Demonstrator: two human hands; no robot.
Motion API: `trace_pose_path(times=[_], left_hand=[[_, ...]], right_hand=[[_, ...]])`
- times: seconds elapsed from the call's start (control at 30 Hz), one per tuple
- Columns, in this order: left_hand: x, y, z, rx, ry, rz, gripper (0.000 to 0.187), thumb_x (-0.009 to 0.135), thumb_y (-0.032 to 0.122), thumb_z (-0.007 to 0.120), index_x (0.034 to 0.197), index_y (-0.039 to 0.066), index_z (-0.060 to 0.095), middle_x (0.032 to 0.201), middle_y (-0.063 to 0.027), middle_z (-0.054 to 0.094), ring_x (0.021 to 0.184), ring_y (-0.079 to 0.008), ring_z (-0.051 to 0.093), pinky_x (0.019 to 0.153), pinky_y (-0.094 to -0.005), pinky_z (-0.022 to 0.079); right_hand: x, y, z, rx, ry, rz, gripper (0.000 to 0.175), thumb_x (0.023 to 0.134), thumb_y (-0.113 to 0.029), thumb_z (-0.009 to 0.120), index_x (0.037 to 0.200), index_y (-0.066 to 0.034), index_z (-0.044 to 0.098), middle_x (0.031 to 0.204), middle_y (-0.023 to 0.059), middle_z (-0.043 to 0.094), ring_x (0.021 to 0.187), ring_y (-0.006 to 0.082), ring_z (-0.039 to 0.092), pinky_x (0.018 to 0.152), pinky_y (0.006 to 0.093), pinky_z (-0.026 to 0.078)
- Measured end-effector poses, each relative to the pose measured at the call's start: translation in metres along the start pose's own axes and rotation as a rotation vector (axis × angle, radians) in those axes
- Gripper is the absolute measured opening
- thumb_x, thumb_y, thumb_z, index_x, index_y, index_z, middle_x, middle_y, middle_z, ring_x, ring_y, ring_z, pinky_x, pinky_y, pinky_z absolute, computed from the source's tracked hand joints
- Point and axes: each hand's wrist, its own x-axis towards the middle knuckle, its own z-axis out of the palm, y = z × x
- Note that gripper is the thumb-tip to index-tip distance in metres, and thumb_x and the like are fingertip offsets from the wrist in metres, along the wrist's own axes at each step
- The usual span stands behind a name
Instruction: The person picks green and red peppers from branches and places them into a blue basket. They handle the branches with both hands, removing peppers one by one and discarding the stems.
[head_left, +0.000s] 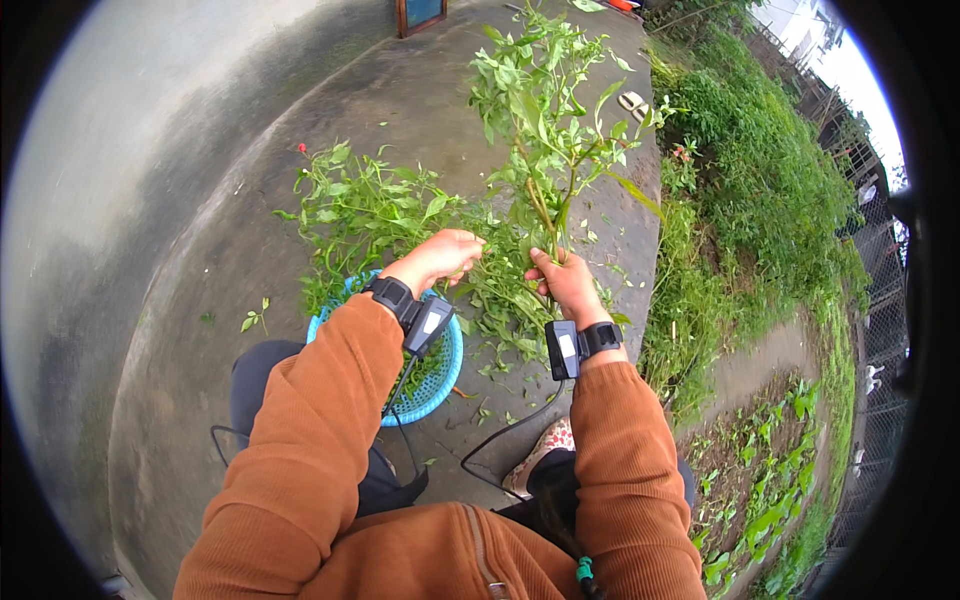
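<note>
My right hand (566, 283) is closed around the lower stem of a leafy chili pepper branch (544, 127), which stands up and away from me. Green peppers hang among its leaves. My left hand (442, 259) is beside it, fingers curled over the leaves; whether something small is pinched there cannot be made out. Below my left wrist sits a blue plastic basket (448, 375) with green peppers (420, 375) inside, partly hidden by my forearm. Cut pepper plants (375, 199) lie heaped beyond the basket, and more leafy stems (510, 315) lie between my hands.
A plastered wall (150, 112) curves along the left of the concrete floor (247, 285). A framed panel (421, 15) leans at the far end. Slippers (634, 103) lie by the right edge. Dense plants (757, 157), a garden bed (750, 480) and a wire fence (885, 300) line the right.
</note>
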Motion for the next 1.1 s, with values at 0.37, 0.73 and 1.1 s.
trace_pose_path(times=[0.37,0.73,1.1], left_hand=[[-0.015,-0.001,0.022,-0.118,-0.146,-0.065,0.021,0.098,0.025,0.053,0.101,0.006,0.06,0.068,0.0022,0.051,0.051,-0.0076,0.042,0.046,-0.0249,0.035],[-0.03,0.009,0.031,-0.345,-0.258,-0.136,0.011,0.094,0.018,0.057,0.094,0.007,0.057,0.067,0.0012,0.05,0.044,-0.0056,0.035,0.042,-0.0243,0.025],[-0.028,-0.006,0.011,-0.23,0.028,-0.076,0.013,0.095,0.019,0.049,0.096,0.008,0.056,0.076,-0.0018,0.056,0.058,-0.0092,0.053,0.041,-0.0201,0.031]], right_hand=[[0.013,0.025,0.01,-0.117,-0.034,-0.094,0.034,0.082,-0.009,0.073,0.114,-0.0067,0.062,0.09,0.0021,0.067,0.054,0.008,0.053,0.046,0.0229,0.046],[0.03,0.044,0.02,-0.218,0.105,-0.121,0.017,0.087,-0.009,0.068,0.101,0.0,0.065,0.076,0.0024,0.066,0.049,0.0093,0.055,0.046,0.0243,0.046],[0.028,0.036,-0.006,0.124,0.059,0.059,0.023,0.091,-0.027,0.069,0.095,-0.0046,0.065,0.078,0.0036,0.068,0.053,0.0104,0.06,0.051,0.0223,0.048]])
